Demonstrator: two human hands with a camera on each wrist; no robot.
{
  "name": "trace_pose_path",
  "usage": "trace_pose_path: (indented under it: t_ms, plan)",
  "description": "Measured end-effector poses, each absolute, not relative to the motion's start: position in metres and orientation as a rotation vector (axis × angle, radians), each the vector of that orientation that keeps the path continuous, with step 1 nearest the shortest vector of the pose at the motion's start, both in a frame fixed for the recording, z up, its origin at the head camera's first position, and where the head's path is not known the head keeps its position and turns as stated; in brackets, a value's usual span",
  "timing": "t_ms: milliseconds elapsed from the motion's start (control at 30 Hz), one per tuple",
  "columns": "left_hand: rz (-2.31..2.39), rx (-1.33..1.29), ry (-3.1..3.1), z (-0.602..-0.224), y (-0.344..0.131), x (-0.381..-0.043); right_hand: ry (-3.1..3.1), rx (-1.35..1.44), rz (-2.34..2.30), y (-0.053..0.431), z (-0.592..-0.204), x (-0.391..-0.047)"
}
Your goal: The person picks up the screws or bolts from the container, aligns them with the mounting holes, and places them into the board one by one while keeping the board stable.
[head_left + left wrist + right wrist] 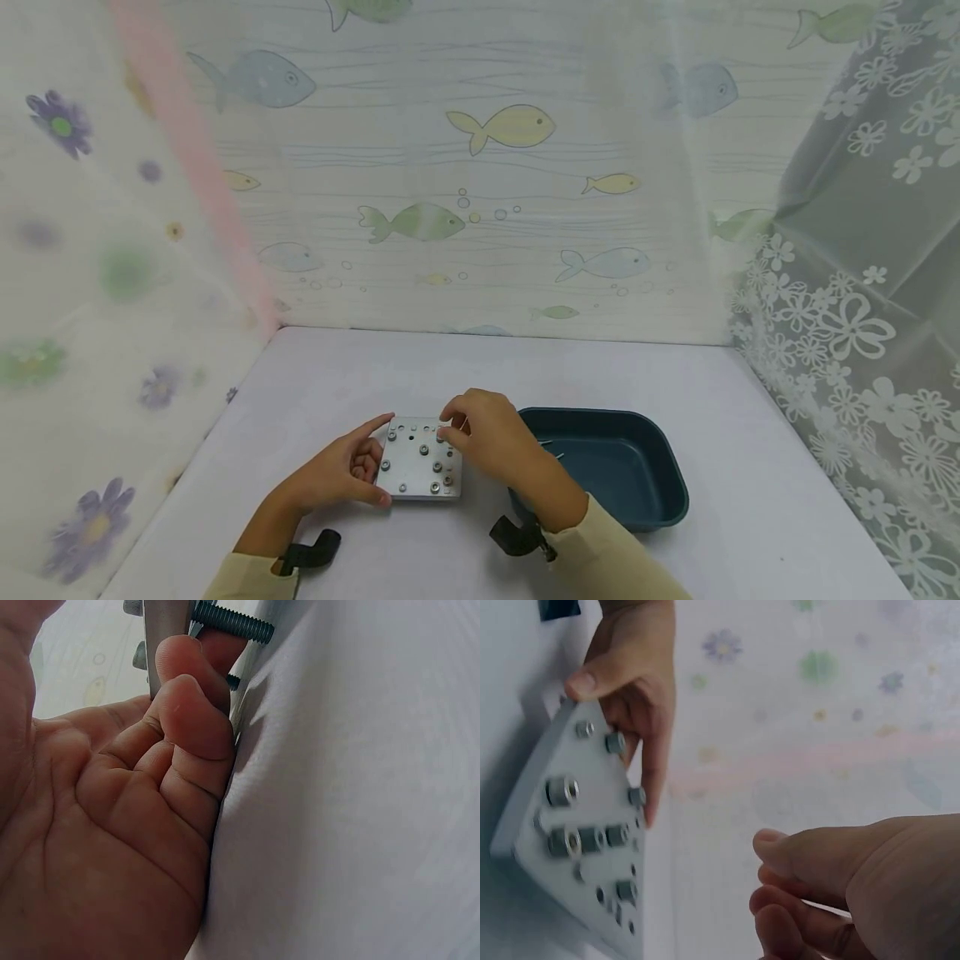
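Note:
A square silver metal plate [405, 468] lies on the white table, studded with several socket-head bolts [424, 450] and small holes. My left hand [339, 471] grips its left side, thumb at the near corner and index finger at the far corner, the other fingers curled. In the left wrist view a threaded bolt shank [236, 622] sticks out beneath the plate. Over the plate's far right part hovers my right hand [491, 433], fingers loosely bent. The right wrist view shows its fingertips [769, 844] apart from the plate, with nothing visible between them.
A dark teal tray [637, 467] stands right of the plate, partly behind my right forearm. Thin metal pieces [558, 456] lie at its left side. Patterned curtains [495, 208] enclose the table at the back and both sides. Each wrist wears a black camera mount [313, 550].

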State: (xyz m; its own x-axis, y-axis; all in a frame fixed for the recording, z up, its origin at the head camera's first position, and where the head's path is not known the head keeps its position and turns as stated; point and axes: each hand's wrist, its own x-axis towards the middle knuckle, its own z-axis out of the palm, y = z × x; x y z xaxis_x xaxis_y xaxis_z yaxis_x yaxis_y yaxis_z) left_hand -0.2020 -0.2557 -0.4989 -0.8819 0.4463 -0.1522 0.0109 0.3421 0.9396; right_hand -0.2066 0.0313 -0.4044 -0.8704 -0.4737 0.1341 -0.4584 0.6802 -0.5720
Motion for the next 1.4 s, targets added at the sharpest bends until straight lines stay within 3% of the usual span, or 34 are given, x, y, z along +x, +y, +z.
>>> trace_pose_path:
  t_ms: [433,933,1400]
  plan:
    - [1.562,0.414,2.222,-0.500,-0.256,-0.202,2.769,-0.850,-0.983,0.094,-0.398,-0.223]
    - [1.560,0.419,2.229,-0.501,-0.256,-0.203,2.528,-0.927,-0.868,0.162,-0.423,-0.248]
    - [1.576,0.416,2.216,-0.501,-0.256,-0.203,2.407,-0.858,-0.816,0.180,-0.440,-0.261]
